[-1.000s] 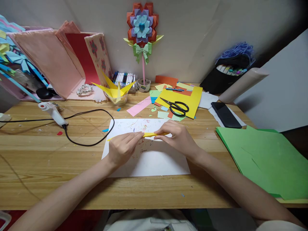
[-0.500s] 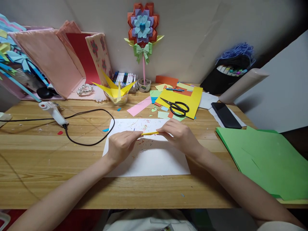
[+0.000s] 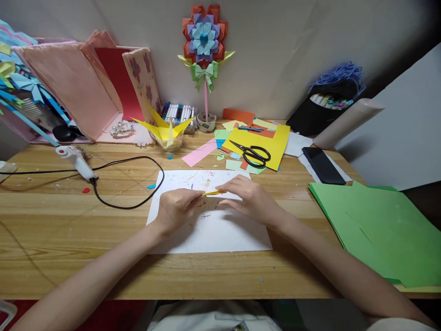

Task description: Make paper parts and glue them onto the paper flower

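A thin folded piece of yellow paper [image 3: 211,193] is held edge-on above a marked white sheet [image 3: 220,236]. My left hand [image 3: 175,204] pinches its left end between thumb and fingers. Over its right end, my right hand [image 3: 250,197] has its thumb and fingers apart, the fingertips at the paper's edge and the thumb below, off the paper. Behind the hands, black-handled scissors [image 3: 257,154] lie on a yellow sheet [image 3: 280,142] among paper scraps.
A glue gun [image 3: 76,163] with a looped black cable [image 3: 138,207] lies left. Yellow folded points [image 3: 168,131] stand in a clear bowl behind. A paper flower [image 3: 204,39] stands at the wall. Green sheets [image 3: 386,234] and a phone [image 3: 324,165] lie right.
My right hand has loosened its pinch, its thumb dropping away from the yellow paper, and has shifted slightly left and down. My left hand keeps its hold, moved a little right.
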A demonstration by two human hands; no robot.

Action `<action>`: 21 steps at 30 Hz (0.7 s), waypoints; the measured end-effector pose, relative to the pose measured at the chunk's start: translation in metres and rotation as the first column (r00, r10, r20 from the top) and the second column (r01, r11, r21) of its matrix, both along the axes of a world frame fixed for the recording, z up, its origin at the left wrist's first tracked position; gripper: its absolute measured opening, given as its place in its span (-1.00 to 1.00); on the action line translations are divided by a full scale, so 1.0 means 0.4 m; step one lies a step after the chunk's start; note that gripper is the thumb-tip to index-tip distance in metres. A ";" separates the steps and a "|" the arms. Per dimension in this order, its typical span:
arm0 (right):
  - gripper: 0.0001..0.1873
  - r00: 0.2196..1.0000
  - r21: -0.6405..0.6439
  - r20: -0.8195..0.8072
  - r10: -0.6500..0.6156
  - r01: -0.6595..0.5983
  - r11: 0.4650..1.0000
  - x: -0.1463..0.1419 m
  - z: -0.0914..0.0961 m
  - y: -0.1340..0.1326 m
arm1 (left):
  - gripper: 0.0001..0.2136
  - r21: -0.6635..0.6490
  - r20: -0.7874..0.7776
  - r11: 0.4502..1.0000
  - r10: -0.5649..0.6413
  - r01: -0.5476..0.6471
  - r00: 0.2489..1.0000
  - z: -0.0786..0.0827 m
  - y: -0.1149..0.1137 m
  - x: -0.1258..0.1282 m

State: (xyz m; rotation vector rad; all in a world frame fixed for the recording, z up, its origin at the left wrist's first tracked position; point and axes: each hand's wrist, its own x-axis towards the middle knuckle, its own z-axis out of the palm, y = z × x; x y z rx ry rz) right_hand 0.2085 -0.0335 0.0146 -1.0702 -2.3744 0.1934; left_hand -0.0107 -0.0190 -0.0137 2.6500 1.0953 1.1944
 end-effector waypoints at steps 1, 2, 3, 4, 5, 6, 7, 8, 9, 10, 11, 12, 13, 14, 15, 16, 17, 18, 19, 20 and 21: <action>-0.83 1.000 0.023 -0.016 0.008 -0.007 1.000 -0.007 -0.005 -0.004 | -0.87 0.009 -0.007 1.000 -0.022 0.022 1.000 -0.002 -0.001 0.001; -0.84 0.999 0.057 -0.031 0.010 -0.008 0.998 -0.014 -0.012 -0.007 | -0.87 0.023 -0.014 0.999 -0.044 0.044 0.999 -0.003 -0.002 0.001; -0.84 0.999 0.102 -0.043 0.010 -0.006 0.995 -0.019 -0.020 -0.010 | -0.86 0.039 -0.024 0.997 -0.064 0.065 0.998 -0.003 -0.002 0.002; -0.84 0.999 0.152 -0.048 0.008 -0.001 0.988 -0.023 -0.028 -0.011 | -0.85 0.054 -0.038 0.995 -0.077 0.079 0.996 -0.002 -0.001 0.003; -0.83 0.999 0.202 -0.043 0.006 0.003 0.979 -0.025 -0.037 -0.010 | -0.85 0.061 -0.057 0.995 -0.078 0.082 0.995 0.000 0.000 0.004; -0.83 0.999 0.251 -0.032 0.002 0.006 0.968 -0.025 -0.045 -0.009 | -0.85 0.062 -0.078 0.995 -0.068 0.072 0.995 0.003 0.002 0.005; -0.83 1.000 0.293 -0.017 -0.003 0.008 0.956 -0.023 -0.054 -0.006 | -0.85 0.061 -0.102 0.997 -0.047 0.053 0.994 0.005 0.004 0.006; -0.82 1.000 0.323 -0.002 -0.011 0.011 0.946 -0.021 -0.064 -0.003 | -0.85 0.060 -0.126 0.998 -0.021 0.029 0.992 0.006 0.006 0.007; -0.82 1.000 0.339 0.010 -0.018 0.014 0.941 -0.018 -0.073 0.001 | -0.85 0.062 -0.151 0.998 0.007 0.003 0.989 0.006 0.009 0.007; -0.82 1.000 0.339 0.016 -0.021 0.014 0.941 -0.015 -0.083 0.004 | -0.85 0.065 -0.175 0.998 0.030 -0.019 0.984 0.004 0.011 0.007; -0.82 1.000 0.323 0.015 -0.020 0.014 0.946 -0.012 -0.093 0.007 | -0.86 0.063 -0.199 0.998 0.043 -0.031 0.979 0.000 0.012 0.008; -0.82 1.000 0.296 0.008 -0.014 0.011 0.955 -0.010 -0.103 0.009 | -0.85 0.054 -0.223 0.998 0.046 -0.035 0.974 -0.004 0.012 0.008; -0.82 1.000 0.261 -0.005 -0.006 0.007 0.965 -0.009 -0.113 0.011 | -0.85 0.036 -0.249 0.999 0.040 -0.032 0.968 -0.010 0.012 0.008; -0.82 1.000 0.224 -0.021 0.004 0.001 0.975 -0.008 -0.121 0.012 | -0.84 0.010 -0.273 1.000 0.030 -0.028 0.961 -0.015 0.011 0.009; -0.83 0.999 0.185 -0.039 0.015 -0.007 0.983 -0.007 -0.129 0.013 | -0.83 -0.021 -0.295 0.999 0.020 -0.027 0.955 -0.020 0.009 0.010; -0.83 0.998 0.146 -0.058 0.023 -0.014 0.989 -0.007 -0.135 0.014 | -0.83 -0.055 -0.311 0.998 0.010 -0.029 0.950 -0.024 0.008 0.012; -0.84 0.997 0.108 -0.078 0.030 -0.022 0.994 -0.007 -0.139 0.014 | -0.83 -0.094 -0.320 0.995 0.005 -0.037 0.947 -0.027 0.006 0.014; -0.85 0.995 0.067 -0.097 0.035 -0.028 0.997 -0.008 -0.142 0.014 | -0.84 -0.141 -0.322 0.989 0.003 -0.051 0.947 -0.029 0.004 0.016; -0.86 0.992 0.025 -0.119 0.034 -0.031 0.999 -0.008 -0.143 0.014 | -0.85 -0.192 -0.315 0.979 0.005 -0.069 0.949 -0.028 0.004 0.018; -0.87 0.989 -0.017 -0.143 0.025 -0.028 0.999 -0.010 -0.142 0.013 | -0.86 -0.247 -0.300 0.965 0.011 -0.089 0.954 -0.026 0.004 0.020; -0.88 0.986 -0.061 -0.169 0.007 -0.018 0.998 -0.011 -0.140 0.013 | -0.86 -0.303 -0.283 0.947 0.016 -0.105 0.959 -0.022 0.006 0.021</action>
